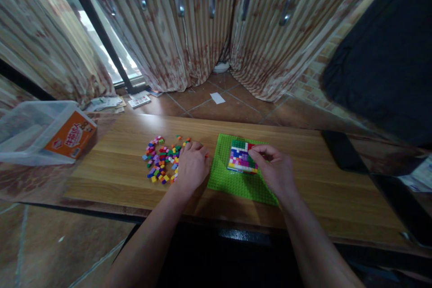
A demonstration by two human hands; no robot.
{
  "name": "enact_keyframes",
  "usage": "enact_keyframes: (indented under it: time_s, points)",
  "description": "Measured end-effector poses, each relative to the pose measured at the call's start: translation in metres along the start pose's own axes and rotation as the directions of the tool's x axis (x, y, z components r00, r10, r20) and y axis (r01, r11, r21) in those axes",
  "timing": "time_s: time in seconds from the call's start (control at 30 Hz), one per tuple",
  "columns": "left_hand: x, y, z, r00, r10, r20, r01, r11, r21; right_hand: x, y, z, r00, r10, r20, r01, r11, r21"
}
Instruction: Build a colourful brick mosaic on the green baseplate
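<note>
A green studded baseplate [219, 175] lies on the wooden table. On it sits a square build of colourful toy bricks [240, 156], with white, blue, purple, magenta, green and yellow studs on top. My right hand [275, 168] is at the build's right corner, thumb and forefinger pinched together beside a red part. What lies between those fingertips is too small to make out. To the left, many loose toy bricks [164, 157] are spread in a heap. My left hand [194, 164] bends down over the heap's right side, its fingertips partly hidden; an orange bit shows beside it.
At the table's [111, 171] left end stands a clear plastic box [37, 144] with an orange label. A dark flat object [342, 150] lies toward the right end. Beyond the table, papers [217, 98] lie on the tiled floor before long curtains [162, 45].
</note>
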State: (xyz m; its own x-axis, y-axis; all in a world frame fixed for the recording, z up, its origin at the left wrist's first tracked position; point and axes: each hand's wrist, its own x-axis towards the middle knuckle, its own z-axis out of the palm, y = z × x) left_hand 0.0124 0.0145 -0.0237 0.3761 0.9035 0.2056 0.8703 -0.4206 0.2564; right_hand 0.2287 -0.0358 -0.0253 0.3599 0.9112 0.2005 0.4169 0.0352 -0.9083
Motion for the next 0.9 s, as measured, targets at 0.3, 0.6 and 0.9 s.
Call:
enact_keyframes:
  time_s: [0.3, 0.6, 0.9]
  points:
    - [0.000, -0.002, 0.005, 0.999, 0.053, 0.001, -0.053, 0.998, 0.046, 0.001, -0.002, 0.000, 1.000, -0.001, -0.007, 0.001, 1.000, 0.026]
    - [-0.001, 0.016, 0.001, 0.996, -0.037, 0.079, 0.087, 0.543, -0.835, -0.002, -0.011, -0.001, 0.988, -0.089, 0.129, 0.080, 0.994, 0.076]
    - [-0.005, 0.038, 0.001, 0.940, -0.010, 0.340, 0.340, -0.011, -0.940, -0.012, -0.028, -0.002, 0.896, -0.242, 0.372, 0.209, 0.970, 0.126]
